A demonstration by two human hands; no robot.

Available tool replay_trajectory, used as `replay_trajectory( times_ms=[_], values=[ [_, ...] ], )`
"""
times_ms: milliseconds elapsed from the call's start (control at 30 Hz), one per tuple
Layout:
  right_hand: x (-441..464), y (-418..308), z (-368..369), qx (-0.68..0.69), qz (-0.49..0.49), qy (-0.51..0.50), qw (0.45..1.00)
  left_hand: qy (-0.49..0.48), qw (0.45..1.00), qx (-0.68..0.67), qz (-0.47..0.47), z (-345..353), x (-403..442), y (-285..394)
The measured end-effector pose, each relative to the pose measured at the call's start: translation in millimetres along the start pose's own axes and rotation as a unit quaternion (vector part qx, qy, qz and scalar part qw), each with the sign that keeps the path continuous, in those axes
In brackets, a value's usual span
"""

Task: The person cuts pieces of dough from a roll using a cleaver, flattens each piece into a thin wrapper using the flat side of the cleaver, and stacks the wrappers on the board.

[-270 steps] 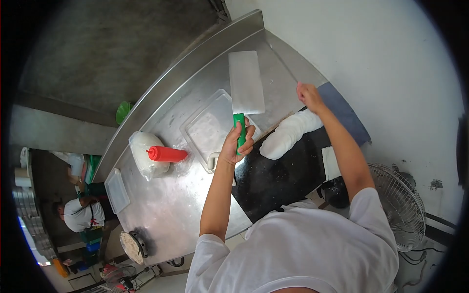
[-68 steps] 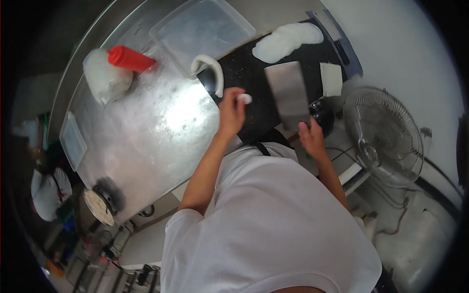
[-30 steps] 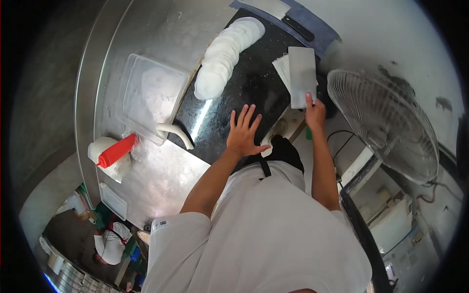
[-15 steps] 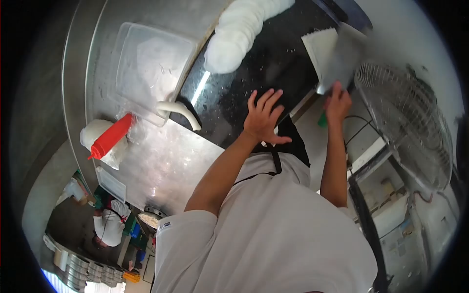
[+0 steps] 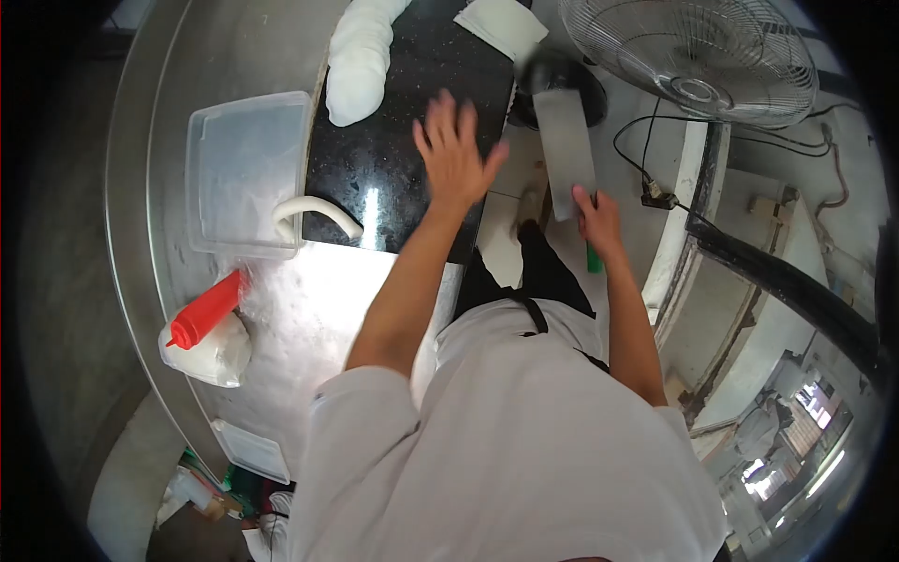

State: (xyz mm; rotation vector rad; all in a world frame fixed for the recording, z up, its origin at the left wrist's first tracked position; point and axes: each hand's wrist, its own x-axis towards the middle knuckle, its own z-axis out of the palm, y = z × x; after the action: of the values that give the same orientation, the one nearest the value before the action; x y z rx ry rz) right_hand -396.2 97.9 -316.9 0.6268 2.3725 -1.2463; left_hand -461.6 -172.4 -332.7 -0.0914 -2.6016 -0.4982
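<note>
My right hand (image 5: pixel 600 225) is wrapped around the green handle of a broad-bladed cleaver (image 5: pixel 567 150), held upright beside the counter, over the floor. Fingers spread, my left hand (image 5: pixel 455 161) hovers above or rests on the black countertop slab (image 5: pixel 412 80); which one I cannot tell, and it holds nothing. Overlapping white dough discs (image 5: pixel 359 70) lie in a row at the slab's far left. A curved strip of white dough (image 5: pixel 323 208) stretches from the slab's near left corner onto a clear plastic container (image 5: pixel 239 173). A folded white cloth (image 5: pixel 504 26) is at the far right corner.
A red squeeze bottle (image 5: pixel 208 309) leans on a plastic bag with white contents (image 5: pixel 225 351) on the steel counter (image 5: pixel 309 290). A shallow clear tray (image 5: pixel 253 451) is nearer. To the right are a wire-caged fan (image 5: pixel 698 56), a black bin (image 5: pixel 594 98) and loose cables (image 5: pixel 646 178).
The cleaver has moved off the cloth and away from the slab, in my right hand. My left hand has moved farther over the slab. The camera view has turned.
</note>
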Motion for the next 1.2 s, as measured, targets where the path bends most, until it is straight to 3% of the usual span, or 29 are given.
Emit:
replay_trajectory(
  times_ms=[33,133,167,233,267,333,367,400,467,533,633,733,833,900,967,1100,1200],
  values=[
    [-1.9,10.4,-0.9,-0.025,0.01,-0.002,1.0,-0.104,0.994,-0.01,-0.014,6.6,-16.3,-0.1],
    [-20.5,11.2,0.5,-0.096,-0.114,-0.023,0.988,-0.002,0.964,-0.218,-0.15,21.6,-4.2,-25.2],
    [-27.6,-12.7,0.3,-0.106,-0.074,-0.08,0.988,0.065,0.901,-0.357,-0.236,26.2,5.6,-34.6],
    [-10.0,-9.5,26.8,-0.072,-0.211,-0.139,0.965,0.076,0.924,-0.317,-0.203,13.5,32.2,-41.3],
    [-10.7,-5.9,40.7,-0.106,-0.206,-0.181,0.956,0.061,0.933,-0.288,-0.204,-6.1,12.5,-37.3],
    [17.0,-25.2,68.2,-0.176,-0.22,-0.266,0.922,-0.119,0.986,-0.074,-0.085,-7.2,-32.4,-17.4],
    [21.2,-33.4,74.7,-0.206,-0.236,-0.265,0.912,-0.273,0.959,0.043,-0.054,-19.7,-47.4,-13.3],
    [21.4,-40.9,78.5,-0.233,-0.246,-0.263,0.903,-0.307,0.944,0.06,-0.107,-16.7,-48.3,-11.7],
    [24.7,-50.8,74.8,-0.271,-0.257,-0.259,0.891,-0.266,0.958,0.073,-0.082,-8.1,-48.9,-16.4],
    [21.0,-58.0,71.8,-0.283,-0.259,-0.263,0.885,-0.297,0.948,0.083,-0.078,-13.3,-39.5,-11.5],
    [25.0,-59.8,72.7,-0.23,-0.202,-0.265,0.915,-0.312,0.947,0.066,-0.047,-3.2,-12.9,-16.3],
    [27.8,-69.6,70.4,-0.234,-0.212,-0.232,0.92,-0.304,0.951,0.05,-0.01,3.6,7.0,-19.6],
    [45.7,-72.6,74.3,-0.226,-0.265,-0.189,0.918,-0.261,0.964,0.024,0.034,25.2,30.0,-32.0],
    [55.0,-82.6,81.1,-0.205,-0.247,-0.166,0.932,-0.231,0.97,0.009,0.078,37.8,47.9,-42.3],
    [43.9,-90.8,85.0,-0.181,-0.191,-0.178,0.948,-0.284,0.951,0.023,0.117,29.9,52.3,-43.9],
    [-21.7,-45.9,104.6,-0.134,-0.18,-0.205,0.953,-0.386,0.911,0.012,0.147,-5.1,7.7,-41.6],
    [1.7,-39.5,107.5,-0.155,-0.171,-0.196,0.953,-0.348,0.924,-0.015,0.156,16.0,9.5,-46.5]
  ],
)
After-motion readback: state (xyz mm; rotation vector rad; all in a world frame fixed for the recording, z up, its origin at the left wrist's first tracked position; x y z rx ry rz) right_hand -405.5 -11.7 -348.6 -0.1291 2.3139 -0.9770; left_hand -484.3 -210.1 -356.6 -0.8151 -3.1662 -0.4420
